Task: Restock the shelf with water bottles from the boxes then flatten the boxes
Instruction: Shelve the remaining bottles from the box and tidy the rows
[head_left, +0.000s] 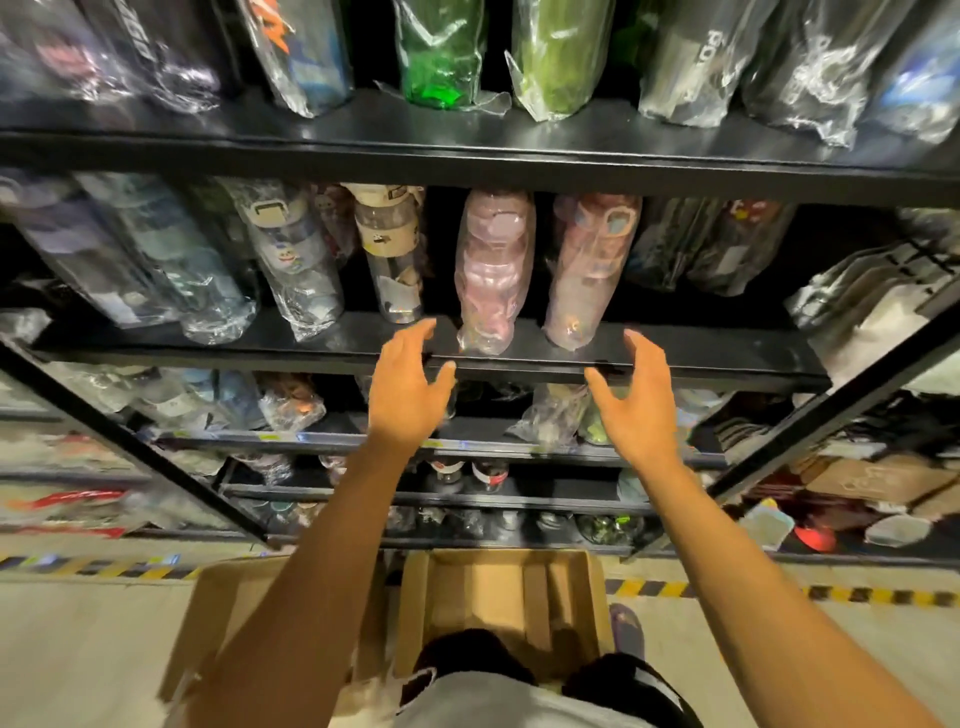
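Two pink water bottles in clear plastic wrap stand side by side on the black middle shelf (675, 358), one (493, 270) left of the other (589, 270). My left hand (408, 389) hovers just below and left of the left pink bottle, fingers spread, holding nothing. My right hand (636, 400) hovers below and right of the right pink bottle, also spread and empty. Neither hand touches a bottle. On the floor below stands an open cardboard box (504, 597); no bottles show in the part I can see.
Other wrapped bottles (296, 265) fill the same shelf to the left and the top shelf (441, 57). Lower shelves hold more bottles. A second cardboard box (228, 613) lies left of the open one. Yellow-black floor tape (779, 592) runs along the shelf base.
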